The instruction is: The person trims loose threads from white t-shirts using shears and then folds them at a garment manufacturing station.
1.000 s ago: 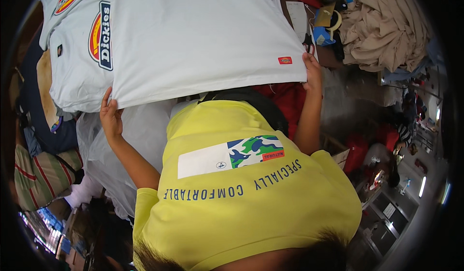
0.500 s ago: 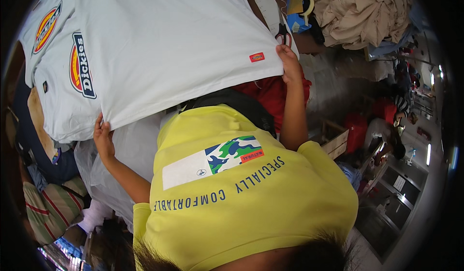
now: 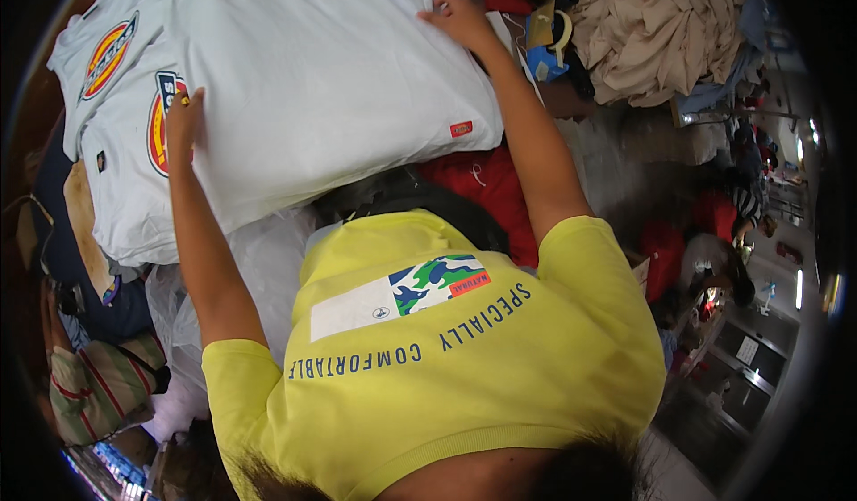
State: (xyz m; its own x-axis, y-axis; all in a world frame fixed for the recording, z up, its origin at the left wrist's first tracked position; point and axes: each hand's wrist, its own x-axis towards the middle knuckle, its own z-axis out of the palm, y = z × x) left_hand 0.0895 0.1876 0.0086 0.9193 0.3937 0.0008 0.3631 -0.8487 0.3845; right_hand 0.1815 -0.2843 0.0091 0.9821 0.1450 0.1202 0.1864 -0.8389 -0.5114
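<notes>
Shirt [image 3: 344, 90] white, smooth, lightly creased; tan cloth [image 3: 661, 32] heaped, wrinkled

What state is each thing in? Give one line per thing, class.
White shirt: spread, lightly creased, overlapping other white shirts
Left hand: at the white shirt's left side, grip unclear
Right hand: at its right edge, grip unclear
Tan cloth: heaped, crumpled
Plastic: crumpled, see-through
Red cloth: bunched
Yellow shirt: worn
</notes>
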